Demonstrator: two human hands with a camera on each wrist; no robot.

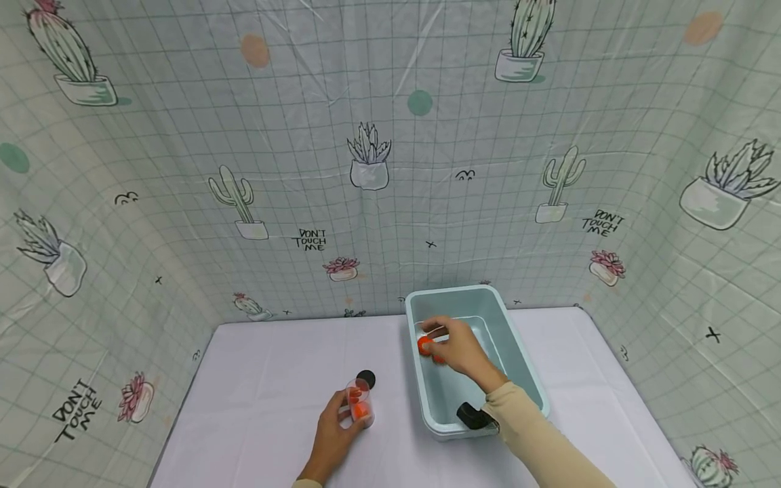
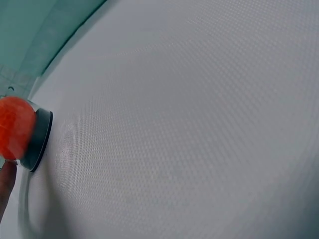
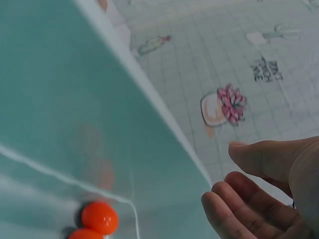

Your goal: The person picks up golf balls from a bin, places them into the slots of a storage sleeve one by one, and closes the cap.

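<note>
My left hand (image 1: 332, 434) grips a clear plastic jar (image 1: 359, 397) with orange balls (image 1: 361, 410) inside. Beyond the jar's far end a round black lid (image 1: 367, 376) lies on the white table. In the left wrist view, one fingertip (image 2: 6, 181) shows below an orange ball (image 2: 15, 128) at the left edge. My right hand (image 1: 454, 346) is over the pale blue-green bin (image 1: 448, 400), its thumb and fingers apart with nothing between them. Two orange balls rest close together on the bin's floor, one nearer ball (image 3: 99, 217) and another ball (image 3: 85, 234) partly cut off.
The bin stands on the right part of the table (image 1: 262, 379). A grid-patterned cloth (image 1: 390, 217) with cactus drawings hangs behind and at both sides. A black wrist device (image 1: 472, 415) sits at the right sleeve, over the bin's near rim.
</note>
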